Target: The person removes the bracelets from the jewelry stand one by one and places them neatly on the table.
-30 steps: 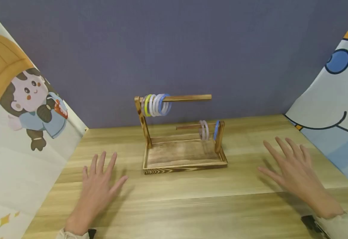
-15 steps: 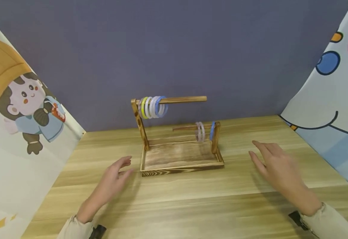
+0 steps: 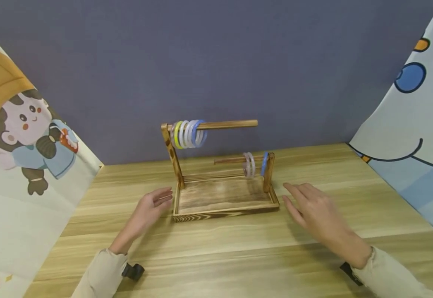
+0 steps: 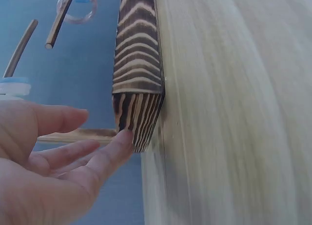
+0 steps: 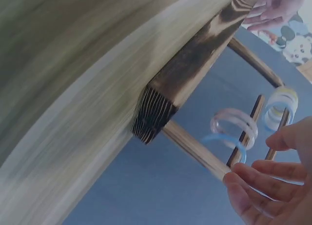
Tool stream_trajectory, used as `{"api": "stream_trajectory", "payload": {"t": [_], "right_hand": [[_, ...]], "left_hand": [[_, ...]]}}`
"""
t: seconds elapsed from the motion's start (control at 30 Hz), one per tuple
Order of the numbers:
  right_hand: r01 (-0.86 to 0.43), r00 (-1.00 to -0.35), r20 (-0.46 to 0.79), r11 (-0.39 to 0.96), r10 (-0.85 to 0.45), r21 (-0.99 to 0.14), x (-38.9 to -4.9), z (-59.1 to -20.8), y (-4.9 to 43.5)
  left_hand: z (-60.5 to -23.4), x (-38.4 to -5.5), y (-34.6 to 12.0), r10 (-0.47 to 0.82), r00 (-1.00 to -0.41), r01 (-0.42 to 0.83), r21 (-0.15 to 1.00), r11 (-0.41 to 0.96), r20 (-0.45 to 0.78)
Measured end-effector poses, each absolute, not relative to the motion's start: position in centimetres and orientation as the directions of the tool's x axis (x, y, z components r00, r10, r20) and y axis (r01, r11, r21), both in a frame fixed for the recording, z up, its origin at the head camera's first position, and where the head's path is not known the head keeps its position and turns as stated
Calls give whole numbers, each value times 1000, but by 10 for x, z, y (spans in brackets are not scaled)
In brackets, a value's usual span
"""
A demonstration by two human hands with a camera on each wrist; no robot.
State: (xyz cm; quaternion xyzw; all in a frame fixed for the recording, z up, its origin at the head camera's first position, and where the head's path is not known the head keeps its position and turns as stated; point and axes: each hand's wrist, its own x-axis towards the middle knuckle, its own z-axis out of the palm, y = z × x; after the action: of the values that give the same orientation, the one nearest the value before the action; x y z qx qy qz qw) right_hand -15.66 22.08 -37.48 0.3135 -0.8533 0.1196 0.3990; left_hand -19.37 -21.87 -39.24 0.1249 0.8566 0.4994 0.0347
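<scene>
The table (image 3: 216, 265) is made of wood. It is light yellow-brown, with darker streaks that go from side to side. A thin line runs across it too. The table is wide, and its near side goes past the bottom of the head view. Soft, dim shadows lie on it at the left and at the right.

One wooden stand (image 3: 220, 194) sits on the table, upright, near the middle and closer to the back. Its bottom is a low tray (image 3: 226, 213) with a rim, and it sits flat on the table top. The front of the tray has dark, wavy stripes.
</scene>
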Motion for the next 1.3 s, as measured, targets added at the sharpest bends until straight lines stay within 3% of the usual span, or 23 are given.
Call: {"api": "stream_trajectory", "payload": {"t": [0.23,0.57,1.3], "right_hand": [[-650,-482,742,758,-466,54,-159,-375,204],[-723,-420,752,689,-508,61,-167,-369,171],[-787,-464,766,604,-444,-127,-196,-352,117]], "left_hand": [[-399,-201,-208,252,-967,156,873,463,39],[-403,-203,-205,226,-974,138,847,514,21],[-404,-206,-206,248,-967,186,828,528,59]]}}
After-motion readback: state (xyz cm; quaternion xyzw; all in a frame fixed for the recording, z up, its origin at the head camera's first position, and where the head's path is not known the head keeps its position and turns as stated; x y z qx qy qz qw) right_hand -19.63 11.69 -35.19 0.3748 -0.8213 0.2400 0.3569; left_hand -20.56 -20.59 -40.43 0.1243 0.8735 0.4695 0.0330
